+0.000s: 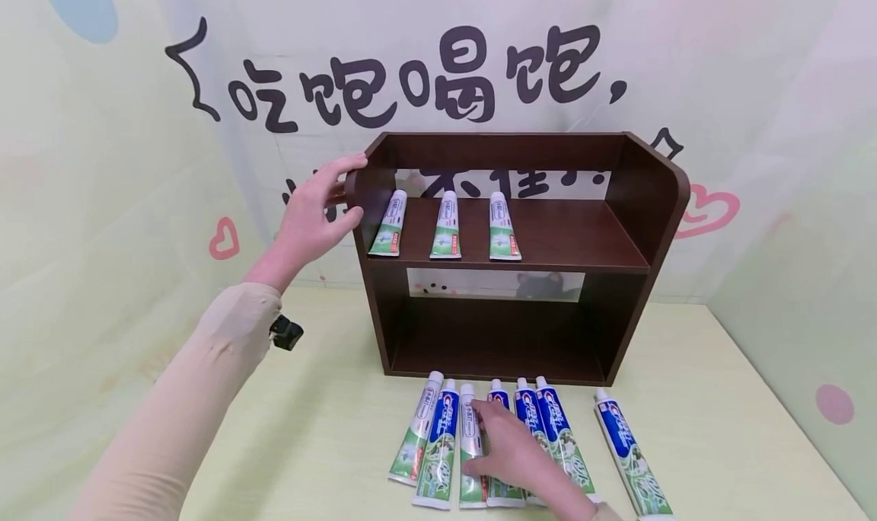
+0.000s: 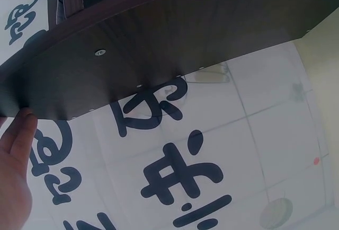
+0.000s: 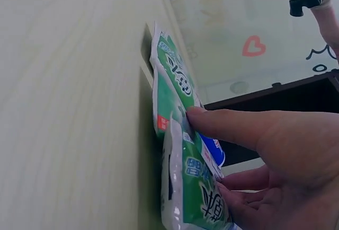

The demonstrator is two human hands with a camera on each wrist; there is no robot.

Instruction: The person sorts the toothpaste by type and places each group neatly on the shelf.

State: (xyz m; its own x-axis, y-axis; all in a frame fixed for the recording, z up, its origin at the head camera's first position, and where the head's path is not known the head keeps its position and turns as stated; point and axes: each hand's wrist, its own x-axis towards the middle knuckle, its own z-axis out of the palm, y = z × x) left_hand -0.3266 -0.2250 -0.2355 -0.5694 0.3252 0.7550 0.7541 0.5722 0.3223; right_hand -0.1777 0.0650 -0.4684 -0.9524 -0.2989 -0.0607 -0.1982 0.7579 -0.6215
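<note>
My left hand (image 1: 311, 212) holds the upper left side panel of a dark brown two-tier shelf (image 1: 510, 266). In the left wrist view, its fingertips touch the edge of the panel's outer face (image 2: 159, 44). On the table, my right hand (image 1: 514, 452) grips a white-and-green toothpaste tube (image 1: 469, 429), thumb low and fingers near the upper part. That hand partly covers a blue-and-green toothpaste tube (image 1: 505, 490) beside it. In the right wrist view, the thumb (image 3: 228, 126) lies against the tubes, and the other fingertips are partly hidden.
Three white-and-green tubes (image 1: 447, 224) lean in a spaced row on the upper tier. More tubes lie close together before the shelf, including a blue one (image 1: 438, 452) at left; another blue one (image 1: 630, 452) lies apart at right. A printed curtain (image 1: 274, 33) hangs behind.
</note>
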